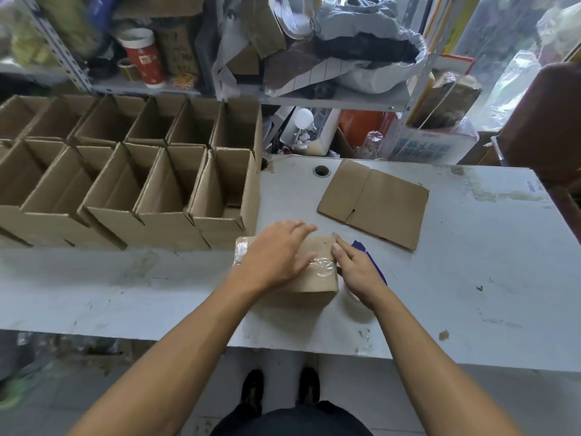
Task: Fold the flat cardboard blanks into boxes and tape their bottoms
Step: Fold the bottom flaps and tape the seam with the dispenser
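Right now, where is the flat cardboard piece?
The flat cardboard blank lies on the grey table, beyond the right hand, right of the open boxes.

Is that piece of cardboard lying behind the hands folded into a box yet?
No, still flat. The cardboard blank lies spread on the table, only its creases showing, no walls raised.

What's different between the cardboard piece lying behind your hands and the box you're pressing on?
The flat blank lies unfolded on the table, untouched; the box under the hands is folded up into shape. The box has clear tape across its upturned face; the blank shows none. The left hand rests flat on the box and the right hand touches its edge. Both are plain brown cardboard.
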